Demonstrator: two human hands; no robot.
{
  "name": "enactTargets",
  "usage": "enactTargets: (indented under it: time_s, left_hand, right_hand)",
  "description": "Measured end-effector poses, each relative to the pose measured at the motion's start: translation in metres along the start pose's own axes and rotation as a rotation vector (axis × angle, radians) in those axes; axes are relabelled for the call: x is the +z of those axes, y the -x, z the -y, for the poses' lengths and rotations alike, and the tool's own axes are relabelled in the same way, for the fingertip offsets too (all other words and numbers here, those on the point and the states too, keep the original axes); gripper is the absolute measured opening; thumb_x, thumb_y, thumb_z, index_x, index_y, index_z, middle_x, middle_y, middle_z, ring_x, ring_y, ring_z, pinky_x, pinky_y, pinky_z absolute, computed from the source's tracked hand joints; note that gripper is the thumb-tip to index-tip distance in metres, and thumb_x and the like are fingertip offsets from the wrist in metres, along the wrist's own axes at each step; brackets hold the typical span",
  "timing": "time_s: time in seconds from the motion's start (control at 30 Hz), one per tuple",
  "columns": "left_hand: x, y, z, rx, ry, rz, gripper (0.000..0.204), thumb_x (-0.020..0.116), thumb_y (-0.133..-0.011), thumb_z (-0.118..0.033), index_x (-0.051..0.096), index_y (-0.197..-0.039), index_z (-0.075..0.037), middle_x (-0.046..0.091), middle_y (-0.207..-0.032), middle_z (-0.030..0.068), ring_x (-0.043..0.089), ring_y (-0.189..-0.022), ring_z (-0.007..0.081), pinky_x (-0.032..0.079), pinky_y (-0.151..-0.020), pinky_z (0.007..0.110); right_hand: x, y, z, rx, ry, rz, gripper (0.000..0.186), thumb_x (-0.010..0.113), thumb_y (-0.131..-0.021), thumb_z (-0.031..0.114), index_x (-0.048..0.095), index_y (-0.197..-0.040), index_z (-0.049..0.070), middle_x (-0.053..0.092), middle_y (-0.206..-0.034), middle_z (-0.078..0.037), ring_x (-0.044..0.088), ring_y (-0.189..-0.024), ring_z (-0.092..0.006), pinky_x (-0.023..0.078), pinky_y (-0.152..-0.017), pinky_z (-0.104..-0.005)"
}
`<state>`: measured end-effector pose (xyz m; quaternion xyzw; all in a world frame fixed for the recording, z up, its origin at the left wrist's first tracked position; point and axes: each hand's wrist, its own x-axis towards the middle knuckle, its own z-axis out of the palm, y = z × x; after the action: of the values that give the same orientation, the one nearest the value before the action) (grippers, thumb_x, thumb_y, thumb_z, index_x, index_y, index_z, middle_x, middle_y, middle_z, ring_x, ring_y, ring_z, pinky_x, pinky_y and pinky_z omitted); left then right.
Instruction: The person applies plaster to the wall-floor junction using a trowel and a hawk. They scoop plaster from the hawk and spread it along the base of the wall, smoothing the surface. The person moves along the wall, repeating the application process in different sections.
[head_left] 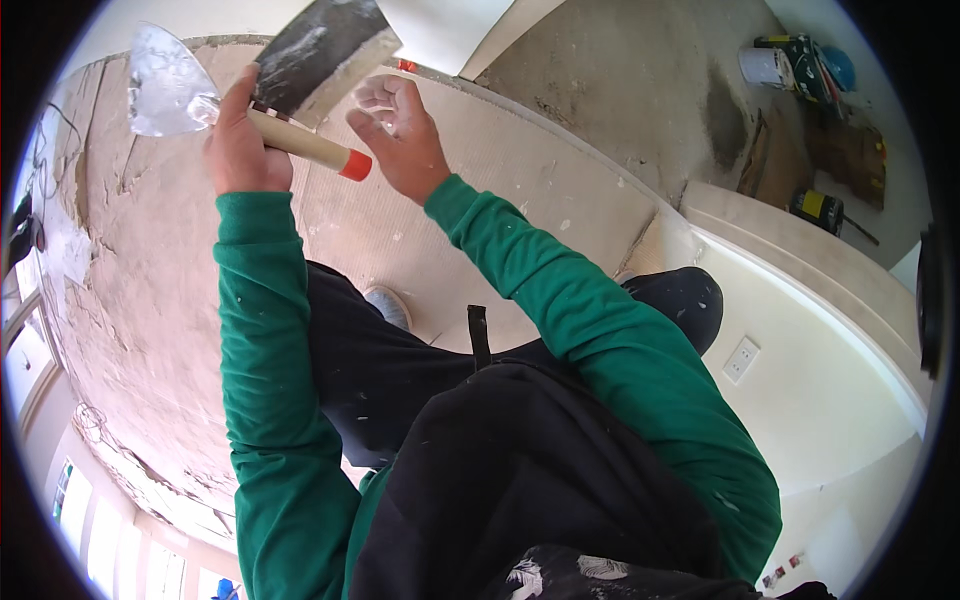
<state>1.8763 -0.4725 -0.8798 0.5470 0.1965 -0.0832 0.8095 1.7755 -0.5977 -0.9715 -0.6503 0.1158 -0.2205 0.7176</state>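
Note:
My left hand (245,150) is closed round a putty knife. Its fan-shaped metal blade (165,85) points left, and its pale wooden handle (310,145) with a red end sticks out to the right. A broad scraper blade (325,60), dark with a lighter band, rises above that handle. My left index finger touches its lower left corner; its grip is hidden, seemingly within the same hand. Just right of the broad blade, my right hand (400,135) has curved fingers held apart from the thumb, with white dust on them. No object shows in it.
Worn brownish sheeting (400,220) covers the floor under me. A low pale wall (790,250) runs along the right, with a socket (741,360) on it. Beyond stand a white bucket (765,68), a black tin (818,210) and cardboard (845,155). Thin cables (95,425) lie at left.

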Motion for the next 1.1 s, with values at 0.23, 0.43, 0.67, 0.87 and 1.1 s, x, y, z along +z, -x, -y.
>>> enactTargets:
  time_s: [0.23, 0.43, 0.67, 0.87, 1.1]
  left_hand:
    - [-0.051, -0.041, -0.009, 1.086, -1.243, 0.108, 0.058, 0.063, -0.071, 0.009, 0.059, -0.124, -0.015, 0.067, -0.085, 0.0075, 0.065, -0.077, 0.0258, 0.053, -0.071, 0.034]
    - [-0.084, -0.087, -0.011, 0.428, -0.433, 0.384, 0.044, 0.065, -0.081, 0.001, 0.060, -0.123, -0.012, 0.066, -0.108, 0.0072, 0.062, -0.088, 0.0186, 0.051, -0.078, 0.033]
    - [-0.120, -0.057, -0.058, 0.096, -0.135, 0.385, 0.033, 0.049, -0.098, -0.020, 0.057, -0.127, -0.007, 0.058, -0.121, 0.0057, 0.053, -0.107, 0.0179, 0.041, -0.093, 0.034]
    - [-0.147, 0.018, -0.092, 0.247, -0.286, 0.036, 0.037, 0.053, -0.098, -0.028, 0.056, -0.125, -0.003, 0.053, -0.121, 0.0103, 0.048, -0.112, 0.0202, 0.036, -0.098, 0.033]
    - [-0.188, 0.061, -0.097, 0.195, -0.188, -0.166, 0.039, 0.056, -0.096, -0.031, 0.056, -0.122, -0.002, 0.054, -0.120, 0.0104, 0.048, -0.113, 0.0220, 0.035, -0.104, 0.036]
  right_hand:
    - [-0.149, 0.067, -0.119, 0.205, 0.951, -0.093, 0.034, 0.062, -0.087, 0.022, 0.057, -0.114, 0.002, 0.060, -0.112, -0.016, 0.056, -0.108, -0.0316, 0.046, -0.093, -0.0415]
    - [-0.160, 0.052, -0.105, 0.257, 0.985, -0.041, 0.030, 0.062, -0.086, 0.018, 0.059, -0.112, 0.005, 0.059, -0.114, -0.015, 0.054, -0.109, -0.0320, 0.046, -0.093, -0.0423]
    - [-0.148, 0.008, -0.145, -0.032, 1.107, -0.099, 0.040, 0.066, -0.078, 0.021, 0.056, -0.113, 0.005, 0.057, -0.117, -0.017, 0.050, -0.116, -0.0350, 0.042, -0.097, -0.0450]
    - [-0.161, 0.003, -0.147, 0.017, 1.398, 0.016, 0.054, 0.065, -0.083, 0.037, 0.052, -0.125, 0.006, 0.047, -0.133, -0.015, 0.040, -0.128, -0.0329, 0.033, -0.105, -0.0514]
    - [-0.120, -0.002, -0.154, 0.080, 1.293, -0.114, 0.039, 0.065, -0.082, 0.038, 0.063, -0.107, 0.008, 0.056, -0.116, -0.013, 0.048, -0.114, -0.0317, 0.039, -0.094, -0.0496]
